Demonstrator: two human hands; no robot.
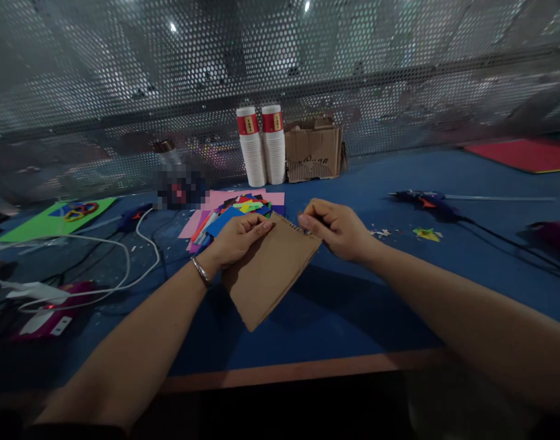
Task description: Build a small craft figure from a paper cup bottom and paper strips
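Note:
A flat brown piece of cardboard [273,269] is held up at a tilt over the blue table [353,324]. My left hand [241,239] grips its upper left edge, thumb on the near face. At the top right corner my right hand [337,229] is closed, with fingertips pinched at the cardboard's edge. That edge looks rough and torn near the right fingers. Just behind the left hand lies a pile of coloured paper pieces [227,220] on pink sheets [274,198].
Two stacks of paper cups [253,159] stand beside a torn cardboard box [314,153] against the perforated metal screen [376,79]. A glue gun [427,200] lies at right, another [136,217] at left. White cables [124,244] cross the left side near a purple power strip [51,311].

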